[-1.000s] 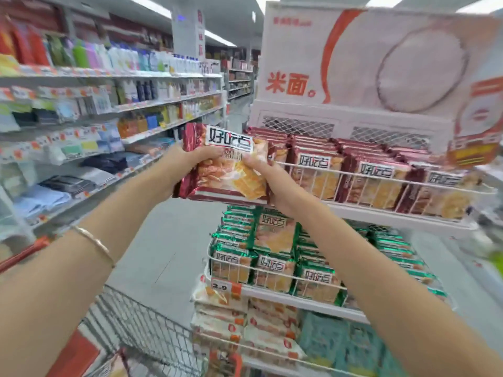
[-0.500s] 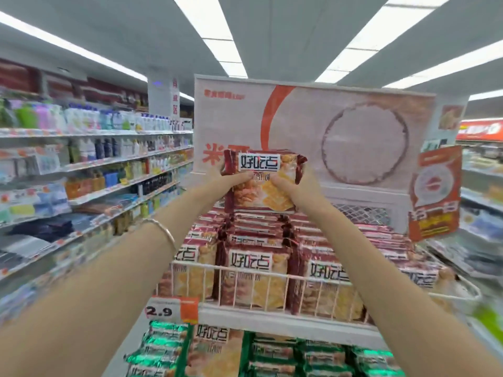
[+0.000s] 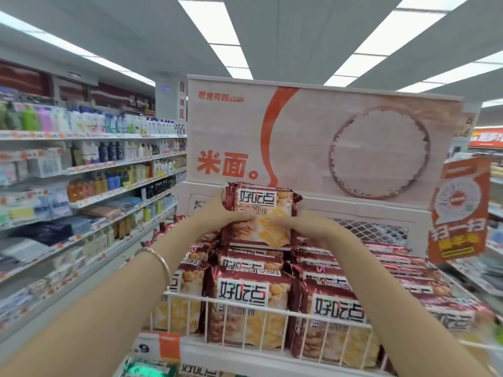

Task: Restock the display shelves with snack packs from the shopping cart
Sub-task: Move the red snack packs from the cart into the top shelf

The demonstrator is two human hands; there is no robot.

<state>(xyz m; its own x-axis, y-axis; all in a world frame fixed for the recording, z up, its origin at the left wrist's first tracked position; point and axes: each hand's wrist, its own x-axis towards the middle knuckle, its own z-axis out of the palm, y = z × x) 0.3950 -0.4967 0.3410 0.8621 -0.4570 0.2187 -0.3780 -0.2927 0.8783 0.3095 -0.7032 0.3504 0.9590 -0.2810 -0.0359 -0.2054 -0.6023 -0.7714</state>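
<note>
Shows two bare arms reaching up to the top shelf [image 3: 226,352] of a shop display. Grips one red snack pack [image 3: 258,213] upright between left hand [image 3: 217,210] and right hand [image 3: 306,224], fingers curled round its side edges, pinching it from both sides. Holds it at the back of the shelf, resting on or just above a pile of matching packs [image 3: 245,295]; cannot tell which. Looks nearly full here, with rows of the same packs standing behind the white wire rail [image 3: 272,312]. Seems mid-placement, pack not yet let go. Shows green packs [image 3: 147,370] on the shelf below. Shows no shopping cart, so cannot tell how much stock is left.
</note>
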